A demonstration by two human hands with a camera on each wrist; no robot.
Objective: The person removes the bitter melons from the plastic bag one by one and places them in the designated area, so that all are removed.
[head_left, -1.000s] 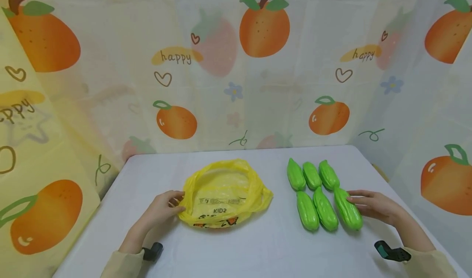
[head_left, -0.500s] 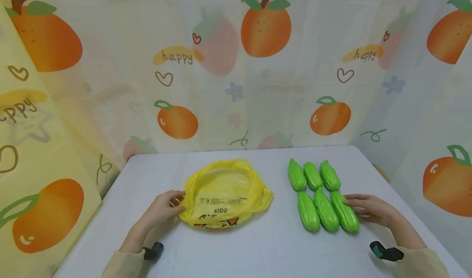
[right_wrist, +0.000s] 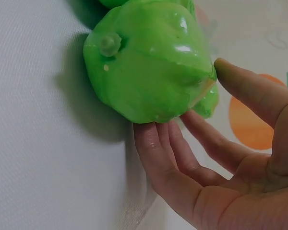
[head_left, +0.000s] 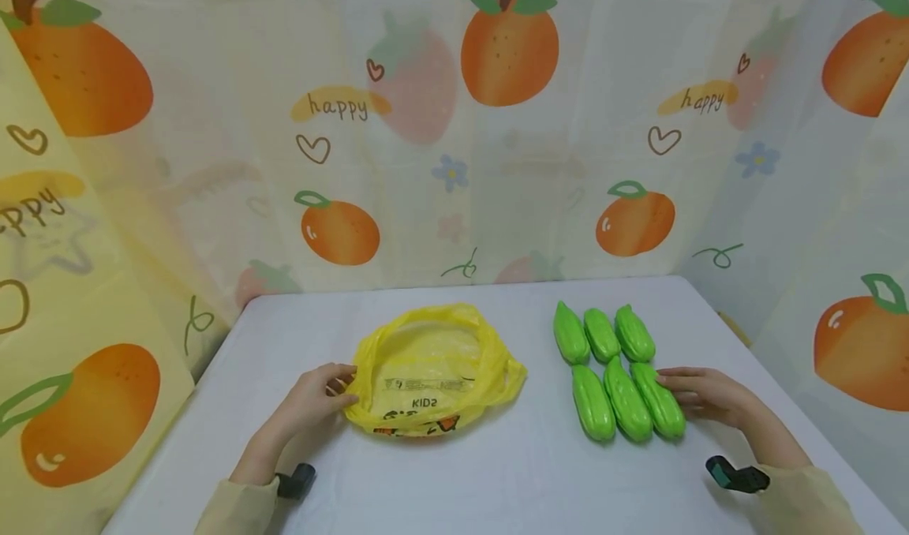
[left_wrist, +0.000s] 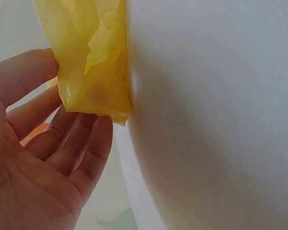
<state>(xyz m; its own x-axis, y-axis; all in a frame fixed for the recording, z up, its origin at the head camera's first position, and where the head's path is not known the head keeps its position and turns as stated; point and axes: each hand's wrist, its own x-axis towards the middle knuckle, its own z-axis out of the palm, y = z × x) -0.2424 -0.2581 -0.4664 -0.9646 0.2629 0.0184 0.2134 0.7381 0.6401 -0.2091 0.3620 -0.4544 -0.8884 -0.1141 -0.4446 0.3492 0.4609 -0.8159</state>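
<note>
In the head view a yellow plastic bag (head_left: 440, 353) lies on the table with its mouth spread wide. My left hand (head_left: 317, 397) is at the bag's left side; in the left wrist view its thumb and fingertips touch the yellow plastic (left_wrist: 96, 62) without curling round it. Several green ribbed gourds (head_left: 600, 336) lie in two rows to the right. The front right gourd (head_left: 660, 401) has my right hand (head_left: 710, 397) against its right side. Seen in the right wrist view, the extended thumb and fingers touch this gourd (right_wrist: 149, 72), whose stem end faces the camera.
Both rows stand on a white-covered table (head_left: 483, 488). Behind it hangs a fruit-printed curtain (head_left: 497, 172), with more printed cloth at the left and right sides. Each wrist wears a black camera, such as the right one (head_left: 738, 476).
My right hand has pushed the front right gourd leftward, up against its neighbour in the row. The left hand and the bag have stayed in place.
</note>
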